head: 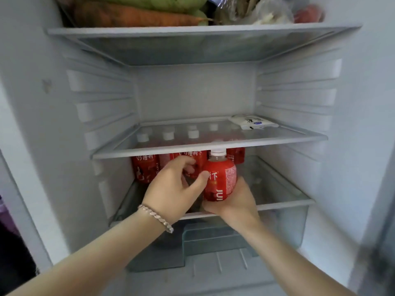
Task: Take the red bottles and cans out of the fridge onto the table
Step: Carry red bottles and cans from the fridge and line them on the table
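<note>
— While the head view looks into the open fridge (pixel 192 92), what are the hands doing?

— Both are at the lower shelf (pixel 284 205). The right hand (pixel 233 201) cups a red bottle with a white cap, the front bottle (pixel 220 178), from below, its fingers wrapped round the base. That bottle stands upright at the shelf's front edge.

— And the left?

— The left hand (pixel 173 184), with a bracelet (pixel 156 216) on its wrist, has its fingers curled over a second bottle (pixel 198 160) just behind, while its thumb touches the front bottle's label.

— Where are the others?

— A row of red bottles (pixel 145 169) stands further back on the same shelf, their caps showing through the glass shelf (pixel 213 147) above them.

— Anything else?

— A white packet (pixel 254 122) lies on that glass shelf at the back right, and a carrot (pixel 136 17) lies on the top shelf.
</note>
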Tool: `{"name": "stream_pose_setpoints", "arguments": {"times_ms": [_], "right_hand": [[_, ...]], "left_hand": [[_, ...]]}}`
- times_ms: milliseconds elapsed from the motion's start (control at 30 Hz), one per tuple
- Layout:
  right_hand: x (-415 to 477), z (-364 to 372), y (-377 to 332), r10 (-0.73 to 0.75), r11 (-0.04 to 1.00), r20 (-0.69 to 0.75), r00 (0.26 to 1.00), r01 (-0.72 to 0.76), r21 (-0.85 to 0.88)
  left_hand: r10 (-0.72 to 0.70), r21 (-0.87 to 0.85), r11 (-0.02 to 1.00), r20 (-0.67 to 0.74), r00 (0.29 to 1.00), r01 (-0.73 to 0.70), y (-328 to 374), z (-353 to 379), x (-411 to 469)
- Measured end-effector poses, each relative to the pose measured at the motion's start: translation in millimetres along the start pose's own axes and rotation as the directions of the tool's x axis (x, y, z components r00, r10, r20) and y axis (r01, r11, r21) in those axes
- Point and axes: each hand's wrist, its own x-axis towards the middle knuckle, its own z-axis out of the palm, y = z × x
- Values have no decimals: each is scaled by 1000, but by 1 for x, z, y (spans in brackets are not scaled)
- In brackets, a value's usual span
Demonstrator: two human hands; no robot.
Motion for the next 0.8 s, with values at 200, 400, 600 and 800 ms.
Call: {"name": "stream_pose_setpoints", "arguments": {"times_ms": [200,400,600,800], "right_hand": [[-7,-6,-6,-21,1000,9,1000,21,7],[-5,-6,-8,-23,999,42,999,24,-21],[-6,-12,-22,102,945,25,994,-105,310],[-15,-35,-27,280,610,119,953,-273,744]], "left_hand": [[14,163,986,39,999,-20,16,-4,14],[-82,1,997,-82,993,82,19,2,26],[-90,-6,996,-106,990,90,20,0,26],[-101,22,994,-74,992,103,16,2,25]]}}
